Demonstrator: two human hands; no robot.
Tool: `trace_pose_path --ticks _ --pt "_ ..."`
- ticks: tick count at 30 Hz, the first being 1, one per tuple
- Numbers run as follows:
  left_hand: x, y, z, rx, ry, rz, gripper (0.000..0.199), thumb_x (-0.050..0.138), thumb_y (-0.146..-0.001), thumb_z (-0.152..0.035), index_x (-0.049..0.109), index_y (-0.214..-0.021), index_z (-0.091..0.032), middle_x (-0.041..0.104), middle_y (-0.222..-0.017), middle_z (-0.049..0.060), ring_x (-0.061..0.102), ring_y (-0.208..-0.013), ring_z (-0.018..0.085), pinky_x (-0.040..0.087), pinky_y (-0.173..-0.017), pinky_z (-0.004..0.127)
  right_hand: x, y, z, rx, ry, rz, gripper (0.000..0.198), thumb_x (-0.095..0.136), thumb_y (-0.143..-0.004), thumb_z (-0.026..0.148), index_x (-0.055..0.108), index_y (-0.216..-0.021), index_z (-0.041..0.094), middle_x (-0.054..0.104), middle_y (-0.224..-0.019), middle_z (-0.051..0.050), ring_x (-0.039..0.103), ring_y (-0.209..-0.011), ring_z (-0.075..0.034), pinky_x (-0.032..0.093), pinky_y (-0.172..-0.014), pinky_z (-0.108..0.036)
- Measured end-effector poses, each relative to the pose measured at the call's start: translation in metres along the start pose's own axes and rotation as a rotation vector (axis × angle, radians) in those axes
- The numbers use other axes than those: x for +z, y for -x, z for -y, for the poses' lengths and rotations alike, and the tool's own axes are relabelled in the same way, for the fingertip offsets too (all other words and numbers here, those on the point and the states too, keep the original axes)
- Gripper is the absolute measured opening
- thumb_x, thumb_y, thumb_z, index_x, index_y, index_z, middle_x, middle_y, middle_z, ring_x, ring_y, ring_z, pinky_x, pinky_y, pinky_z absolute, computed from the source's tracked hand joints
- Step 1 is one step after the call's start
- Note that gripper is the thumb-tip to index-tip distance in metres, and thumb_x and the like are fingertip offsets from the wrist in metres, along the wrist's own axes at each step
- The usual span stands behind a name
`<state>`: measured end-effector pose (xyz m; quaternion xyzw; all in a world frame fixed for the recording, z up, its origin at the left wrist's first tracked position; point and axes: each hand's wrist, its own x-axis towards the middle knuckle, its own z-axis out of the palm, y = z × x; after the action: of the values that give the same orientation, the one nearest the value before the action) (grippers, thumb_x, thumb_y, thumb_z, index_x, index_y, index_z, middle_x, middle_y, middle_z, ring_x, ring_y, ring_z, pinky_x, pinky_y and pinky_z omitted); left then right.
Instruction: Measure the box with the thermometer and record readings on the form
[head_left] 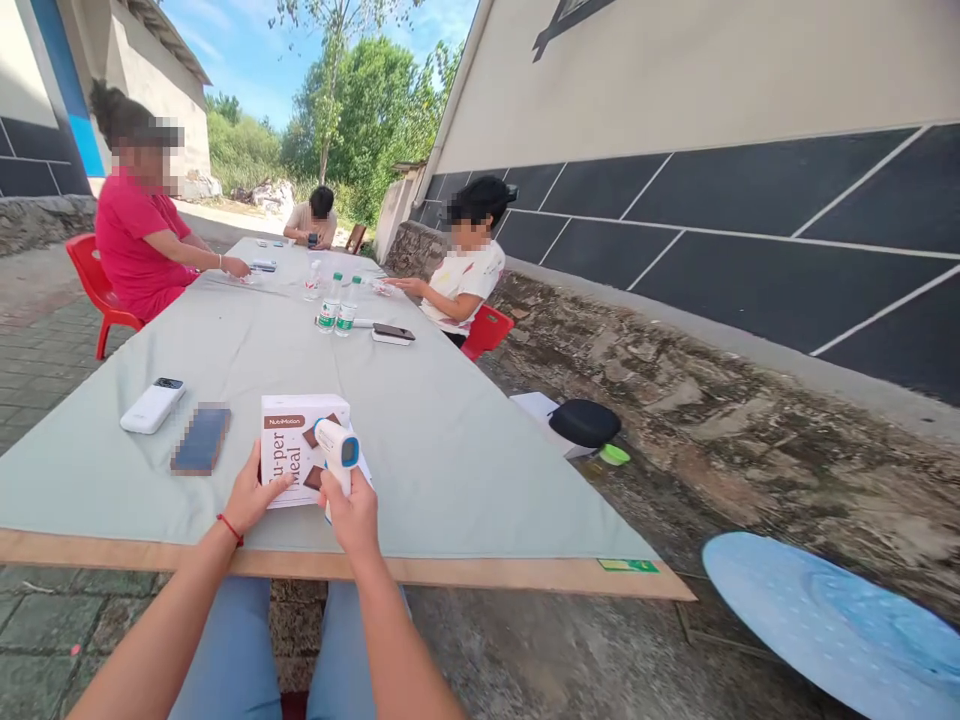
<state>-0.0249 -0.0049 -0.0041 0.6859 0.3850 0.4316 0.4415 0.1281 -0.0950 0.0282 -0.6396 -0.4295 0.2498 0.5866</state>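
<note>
A pale cloth-covered table (pixel 480 460) carried, near its front edge, a white NutriMotion box (pixel 304 455). The left hand (pixel 253 495) gripped its left side, thumb in front; the right hand (pixel 354 512) curled closed around a white-and-blue pistol-shaped thermometer (pixel 336 446).

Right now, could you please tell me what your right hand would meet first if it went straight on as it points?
Most likely the NutriMotion box, just beyond the right hand and the infrared thermometer it grips, though the depth between them is unclear in this view.
</note>
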Motion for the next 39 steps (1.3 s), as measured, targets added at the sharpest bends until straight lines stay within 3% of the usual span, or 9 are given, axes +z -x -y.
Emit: trace_pose_path --ticks 5,12,19,30,35,39 --pt "0.0 -0.002 0.002 0.012 -0.006 0.028 0.073 0.066 -0.078 -0.052 0.041 -0.138 -0.019 0.06 -0.13 0.011 0.058 -0.117 0.028 0.045 -0.1 0.043 0.005 -0.004 0.002 -0.09 0.33 -0.012 0.037 0.045 -0.083 0.046 0.063 -0.102 0.02 0.072 -0.088 -0.008 0.064 -0.08 -0.023 0.045 -0.067 -0.029" --pt "-0.003 -0.003 0.002 0.048 0.092 0.045 0.066 0.067 -0.077 -0.05 0.047 -0.133 -0.019 0.063 -0.126 0.01 0.059 -0.114 0.028 0.046 -0.099 0.044 0.002 0.0 0.013 -0.058 0.509 0.096 0.038 0.038 -0.09 0.043 0.062 -0.105 0.018 0.068 -0.066 -0.004 0.064 -0.065 -0.022 0.042 -0.062 -0.028" --pt "-0.01 -0.001 -0.005 0.01 0.188 0.091 0.069 0.07 -0.074 -0.051 0.05 -0.132 -0.018 0.065 -0.123 0.012 0.06 -0.114 0.032 0.049 -0.096 0.046 0.002 0.011 0.005 -0.181 0.577 0.037 0.037 0.039 -0.091 0.042 0.063 -0.103 0.017 0.073 -0.076 -0.01 0.067 -0.067 -0.024 0.04 -0.056 -0.028" --pt "-0.009 -0.002 -0.007 0.0 0.183 0.079 0.07 0.071 -0.073 -0.051 0.052 -0.131 -0.018 0.065 -0.123 0.011 0.06 -0.114 0.033 0.049 -0.096 0.046 0.011 0.01 -0.004 -0.184 0.472 0.006 0.038 0.037 -0.09 0.041 0.063 -0.107 0.018 0.072 -0.076 -0.01 0.068 -0.068 -0.025 0.043 -0.057 -0.029" --pt "-0.01 -0.004 0.0 0.01 0.159 0.069 0.07 0.072 -0.073 -0.049 0.051 -0.131 -0.018 0.065 -0.123 0.012 0.06 -0.114 0.033 0.048 -0.097 0.046 0.008 0.013 0.001 -0.175 0.179 0.018 0.032 0.046 -0.087 0.04 0.064 -0.106 0.022 0.072 -0.081 -0.005 0.066 -0.073 -0.022 0.046 -0.062 -0.027" --pt "-0.01 -0.006 0.005 0.017 0.149 0.07 0.067 0.072 -0.073 -0.049 0.051 -0.129 -0.019 0.065 -0.123 0.012 0.06 -0.113 0.033 0.049 -0.097 0.047 0.005 0.013 0.006 -0.123 -0.048 0.079 0.029 0.047 -0.087 0.042 0.065 -0.093 0.021 0.064 -0.067 -0.001 0.058 -0.061 -0.018 0.044 -0.057 -0.026"
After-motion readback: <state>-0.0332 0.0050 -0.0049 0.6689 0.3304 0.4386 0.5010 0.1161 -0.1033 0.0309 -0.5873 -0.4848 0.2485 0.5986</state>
